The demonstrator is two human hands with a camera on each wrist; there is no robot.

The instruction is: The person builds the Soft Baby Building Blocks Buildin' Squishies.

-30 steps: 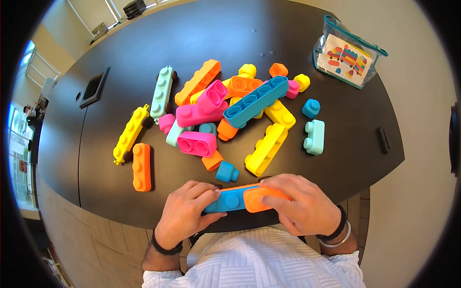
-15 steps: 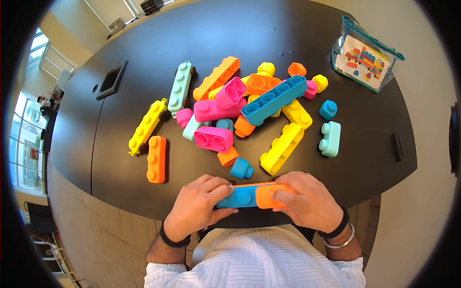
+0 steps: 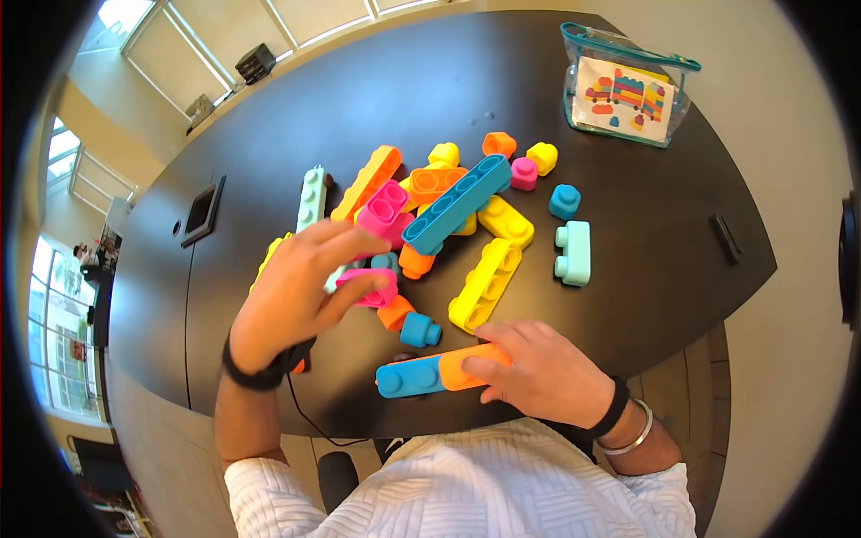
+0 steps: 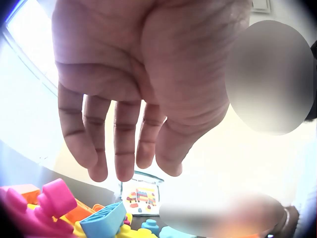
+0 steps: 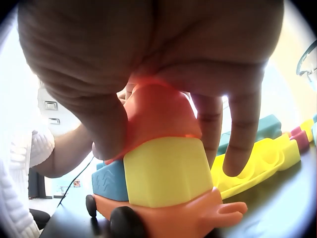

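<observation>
My left hand (image 3: 300, 282) hovers over the left side of the block pile, fingers spread and empty. Its thumb overlaps a pink block (image 3: 386, 294) in the head view. With thumb and fingers on either side, my right hand (image 3: 552, 372) grips an orange block (image 5: 161, 114) on top of a small stack near the table's front edge. Beneath that block the right wrist view shows a yellow block (image 5: 168, 173) beside a blue block (image 5: 110, 181). Both sit on an orange wheeled base (image 5: 183, 218) with black wheels.
Beyond the stack lie a yellow block (image 3: 486, 285), a blue single block (image 3: 420, 330) and a long blue block (image 3: 457, 204). A mint wheeled base (image 3: 311, 202) stands behind my left hand. A clear zip bag (image 3: 628, 99) with a picture card stands at the back right.
My left hand has let go of the stack and moved up and left over the pile. My right hand keeps its grip on the orange block. The head view has shifted.
</observation>
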